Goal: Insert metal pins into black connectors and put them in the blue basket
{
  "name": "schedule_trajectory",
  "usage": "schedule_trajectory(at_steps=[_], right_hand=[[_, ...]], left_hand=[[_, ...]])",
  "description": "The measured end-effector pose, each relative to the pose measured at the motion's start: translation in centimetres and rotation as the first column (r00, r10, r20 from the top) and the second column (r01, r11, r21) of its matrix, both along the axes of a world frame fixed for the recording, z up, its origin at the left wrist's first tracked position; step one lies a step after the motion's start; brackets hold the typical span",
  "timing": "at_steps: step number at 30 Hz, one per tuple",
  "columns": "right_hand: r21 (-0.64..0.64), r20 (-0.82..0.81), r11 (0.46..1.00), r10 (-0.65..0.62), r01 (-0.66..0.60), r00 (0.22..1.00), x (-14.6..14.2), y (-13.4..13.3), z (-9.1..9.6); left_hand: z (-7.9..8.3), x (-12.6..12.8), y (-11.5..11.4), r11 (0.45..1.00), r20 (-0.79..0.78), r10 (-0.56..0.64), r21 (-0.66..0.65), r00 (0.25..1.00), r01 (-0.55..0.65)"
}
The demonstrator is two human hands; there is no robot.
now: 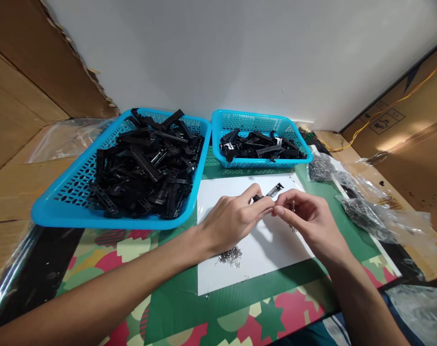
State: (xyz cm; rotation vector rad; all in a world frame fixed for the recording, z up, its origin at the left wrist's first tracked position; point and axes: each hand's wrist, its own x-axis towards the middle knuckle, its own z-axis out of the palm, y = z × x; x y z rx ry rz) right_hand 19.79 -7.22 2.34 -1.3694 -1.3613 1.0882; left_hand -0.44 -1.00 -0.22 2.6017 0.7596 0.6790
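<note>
My left hand (233,218) pinches a small black plastic clip (271,193) over a white sheet (240,271). Its far end sticks up past my fingers. My right hand (308,218) meets the left at the fingertips, thumb and forefinger closed against the clip's near end. Whether it holds a small metal piece there is too small to tell. A little heap of thin wire springs (231,255) lies on the sheet just under my left wrist.
A large blue basket (53,211) heaped with black clips stands at the left. A smaller blue basket (252,120) with fewer clips stands behind the sheet. Clear bags of small metal parts (366,216) lie at the right. Cardboard walls flank both sides.
</note>
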Motion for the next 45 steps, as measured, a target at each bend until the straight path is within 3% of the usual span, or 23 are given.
schedule_trajectory(at_steps=[5,8,13,19,21,28,36,45], right_hand=[[0.094,0.144,0.995,-0.05,0.036,0.988,0.0,-0.5,-0.2],[0.235,0.257,0.971,-0.11,0.048,0.96,-0.2,-0.9,-0.3],[0.548,0.353,0.836,-0.264,0.03,0.898,0.1,-0.6,0.4],[0.697,0.436,0.687,-0.175,-0.208,0.883,0.8,1.1,0.4],[0.703,0.45,0.661,-0.127,-0.263,0.884,0.8,1.4,0.1],[0.678,0.402,0.671,0.002,-0.299,0.916,0.9,1.5,-0.3],[0.634,0.312,0.724,0.084,-0.273,0.946,1.3,1.4,-1.0],[0.533,0.268,0.813,0.1,-0.234,0.958,0.9,1.6,-1.1]], left_hand=[[0.2,-0.1,0.1,0.991,0.085,-0.016,-0.128,0.996,0.026],[0.5,-0.2,0.3,0.976,0.122,-0.035,-0.208,0.992,0.06],[0.4,-0.3,0.4,0.948,0.241,-0.049,-0.293,0.969,0.121],[-1.4,-0.1,0.5,0.931,0.452,0.038,-0.341,0.891,0.134],[-1.6,-0.1,0.5,0.933,0.491,0.047,-0.333,0.87,0.138],[-1.0,0.1,0.6,0.941,0.566,-0.007,-0.275,0.825,0.197],[-0.7,0.0,0.7,0.96,0.521,-0.037,-0.218,0.853,0.175],[-0.6,-0.1,0.6,0.924,0.493,-0.016,-0.325,0.87,0.201]])
